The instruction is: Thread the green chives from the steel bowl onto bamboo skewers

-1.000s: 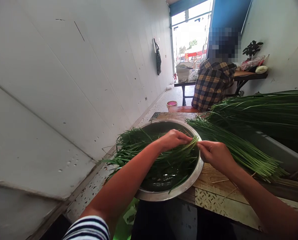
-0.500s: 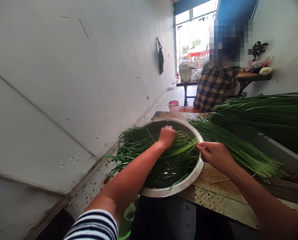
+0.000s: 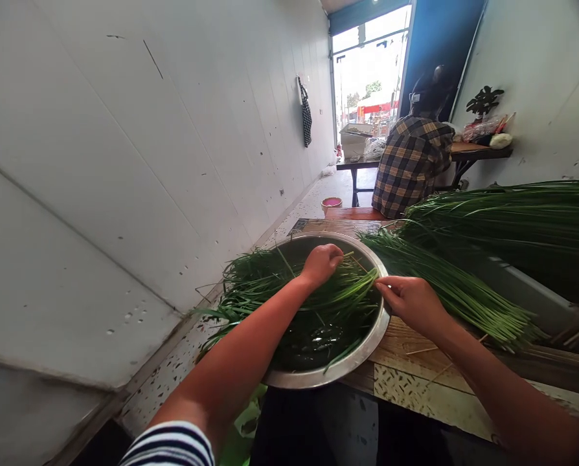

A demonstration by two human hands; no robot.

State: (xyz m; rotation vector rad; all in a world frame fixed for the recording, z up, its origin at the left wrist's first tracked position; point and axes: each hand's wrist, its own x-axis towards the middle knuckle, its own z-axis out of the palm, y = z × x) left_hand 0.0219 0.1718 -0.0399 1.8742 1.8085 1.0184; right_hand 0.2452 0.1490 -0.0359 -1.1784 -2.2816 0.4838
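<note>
A wide metal basin holds dark water and a mass of long green chives, their leaves hanging over its left rim. Over the basin, my left hand has its fingers closed, and a pale green stalk end shows at the fingertips. My right hand is at the right rim, thumb and fingers pinched on the pale ends of a small bunch of chives. That bunch trails back into the basin beneath my left hand.
Right of the basin lies a pile of chives on the wooden table, beside a grey container with more long greens. A person in a plaid shirt sits ahead, facing away. The white wall runs along the left.
My left hand has risen slightly off the chives, its fingertips now showing with a stalk end. My right hand keeps its pinch at the rim. The whole view has shifted a little.
</note>
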